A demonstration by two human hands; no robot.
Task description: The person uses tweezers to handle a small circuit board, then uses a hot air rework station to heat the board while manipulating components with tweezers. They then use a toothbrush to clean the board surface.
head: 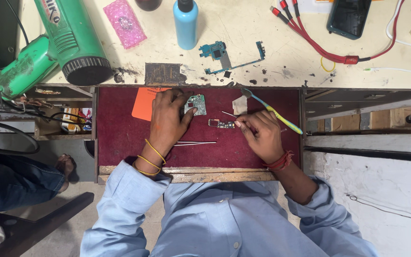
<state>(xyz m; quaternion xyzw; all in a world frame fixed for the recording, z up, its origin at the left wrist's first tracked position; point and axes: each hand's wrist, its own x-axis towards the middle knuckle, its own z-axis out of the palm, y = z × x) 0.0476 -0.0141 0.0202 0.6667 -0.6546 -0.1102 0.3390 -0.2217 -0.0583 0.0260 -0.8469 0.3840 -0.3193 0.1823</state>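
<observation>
My left hand (167,119) pinches a small green circuit board (196,103) on the maroon drawer mat (120,133) | right hand (261,133) grips a toothbrush (274,113) beside a small connector board (220,124) | tweezers (193,143) just below | blue bottle (185,23) on tabletop (272,62) above.

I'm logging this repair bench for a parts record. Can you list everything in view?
heat gun: 1, green, bench top left
bubble pouch: 1, pink, bench
bottle: 1, blue, bench
blue circuit board: 1, bench edge
cable bundle: 1, red, bench right
phone: 1, dark, top right
orange card: 1, maroon drawer mat
tweezers: 1, silver, mat
toothbrush: 1, yellow-blue, mat
green board: 1, at left hand
small board: 1, mat centre
left hand: on green board
right hand: beside small board
</observation>
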